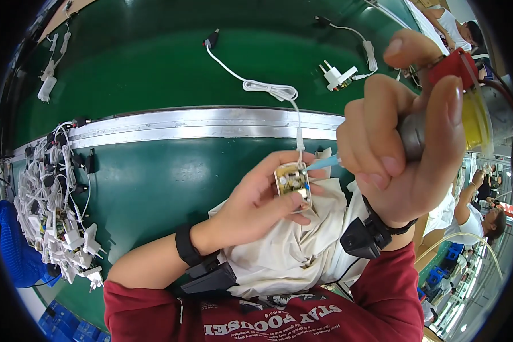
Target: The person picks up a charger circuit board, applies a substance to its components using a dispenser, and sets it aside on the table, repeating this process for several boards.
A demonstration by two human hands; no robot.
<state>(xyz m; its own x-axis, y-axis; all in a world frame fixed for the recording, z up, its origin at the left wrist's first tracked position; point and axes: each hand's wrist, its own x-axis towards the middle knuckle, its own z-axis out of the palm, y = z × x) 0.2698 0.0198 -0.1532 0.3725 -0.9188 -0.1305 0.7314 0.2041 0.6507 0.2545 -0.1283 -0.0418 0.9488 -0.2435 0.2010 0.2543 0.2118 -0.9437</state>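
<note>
My left hand (pixel 262 199) is closed around a small opened white charger housing (pixel 292 185), its circuit board facing up and the thumb near its lower edge. A white cable (pixel 300 139) runs up from this housing. In my raised right hand (pixel 404 131) is a thick grey cylindrical hand tool (pixel 411 137) with a yellow band and a red part, possibly a glue dispenser. Its tapered light-blue nozzle (pixel 323 163) points left, with the tip at the board's upper right; whether it touches cannot be made out. Cream cloth (pixel 290 251) lies beneath my hands.
A tangled heap of white chargers and cables (pixel 57 211) lies at the left. Beyond the metal rail (pixel 182 126), a green belt (pixel 154 68) carries a charger with exposed board (pixel 337 77) and another white charger (pixel 47 89). Other people (pixel 487 222) are at the right.
</note>
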